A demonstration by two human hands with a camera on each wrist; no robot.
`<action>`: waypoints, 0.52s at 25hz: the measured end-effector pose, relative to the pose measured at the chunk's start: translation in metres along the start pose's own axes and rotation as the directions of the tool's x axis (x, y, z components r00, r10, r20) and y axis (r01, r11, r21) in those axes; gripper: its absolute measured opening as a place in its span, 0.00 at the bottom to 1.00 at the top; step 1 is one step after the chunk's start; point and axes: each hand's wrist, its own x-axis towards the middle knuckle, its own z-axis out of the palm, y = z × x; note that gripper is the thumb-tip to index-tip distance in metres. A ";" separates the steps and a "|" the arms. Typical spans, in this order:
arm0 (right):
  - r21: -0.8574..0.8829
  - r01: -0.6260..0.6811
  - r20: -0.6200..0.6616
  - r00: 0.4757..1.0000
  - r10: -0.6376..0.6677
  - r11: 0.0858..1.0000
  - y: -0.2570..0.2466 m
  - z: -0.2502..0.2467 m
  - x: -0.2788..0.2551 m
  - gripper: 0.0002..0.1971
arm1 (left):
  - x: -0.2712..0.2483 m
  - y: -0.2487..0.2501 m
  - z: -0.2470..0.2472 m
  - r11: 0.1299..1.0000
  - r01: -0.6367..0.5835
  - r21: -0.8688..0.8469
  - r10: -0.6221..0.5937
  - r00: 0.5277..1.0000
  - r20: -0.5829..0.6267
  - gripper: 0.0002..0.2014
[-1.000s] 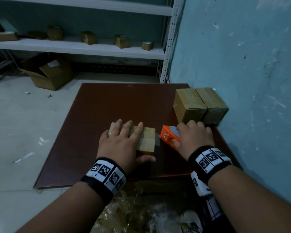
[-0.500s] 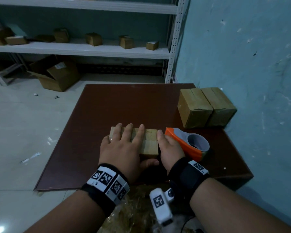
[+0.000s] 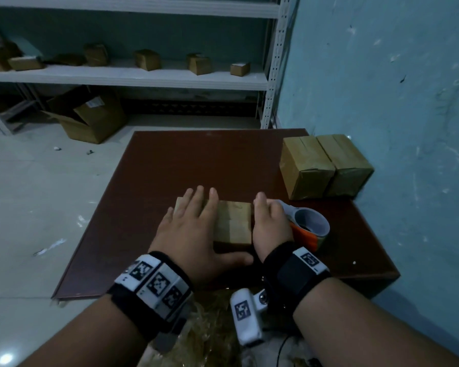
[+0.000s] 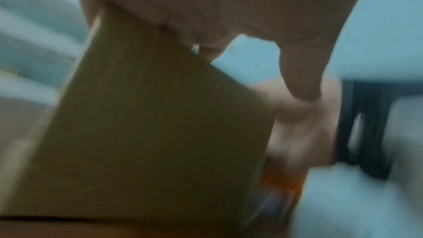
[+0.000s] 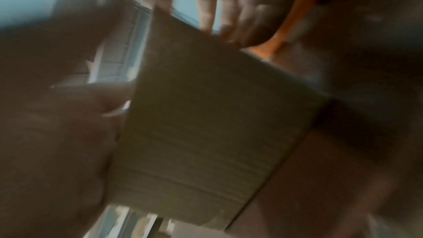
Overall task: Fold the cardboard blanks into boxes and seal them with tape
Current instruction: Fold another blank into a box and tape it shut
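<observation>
Cardboard box [image 3: 232, 222], small and folded up, sits near the front edge of the brown table [image 3: 196, 160], and we have it between both hands. Our left hand [image 3: 188, 234] lies flat across its top, fingers straight and spread, thumb hooked along the near face. Our right hand [image 3: 269, 225] stands on edge against the box's right end, fingers straight and together, pressing and gripping nothing. Both wrist views are blurred; they show little beyond cardboard and fingers.

We judge this to be the rub-down: tape laid, now being pressed home. To do it well, we keep the left palm bearing down so the flaps stay shut and the box cannot skate toward the edge, and we run the right hand firmly down the end face so the tape tail lies smooth, without bubbles or a lifted corner. Whether the tape is fully stuck there we cannot tell.

Now the count, working outward. One box under our hands. One orange tape dispenser [image 3: 309, 229] just beside the right hand, lying loose on the table. Two finished boxes [image 3: 326, 165] side by side and touching at the far right corner, against the blue wall. On the floor beyond, one large open carton [image 3: 90, 117]. On the white shelf [image 3: 127, 78] behind, about seven small boxes, though the dim left end is hard to count.
</observation>
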 end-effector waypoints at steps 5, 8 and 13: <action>0.024 -0.092 0.197 0.977 0.086 0.995 -0.007 0.008 -0.011 0.41 | 0.008 -0.018 -0.005 0.534 0.056 -0.844 -0.343 0.926 -0.156 0.58; -0.029 -0.071 0.178 0.981 0.075 0.997 -0.001 0.014 -0.011 0.37 | 0.019 -0.017 0.004 0.735 0.239 -0.634 -0.371 0.925 -0.081 0.55; -0.118 -0.008 0.106 0.994 0.020 0.993 0.004 0.019 -0.004 0.26 | 0.026 -0.016 0.016 0.806 0.233 -0.544 -0.418 0.875 -0.245 0.38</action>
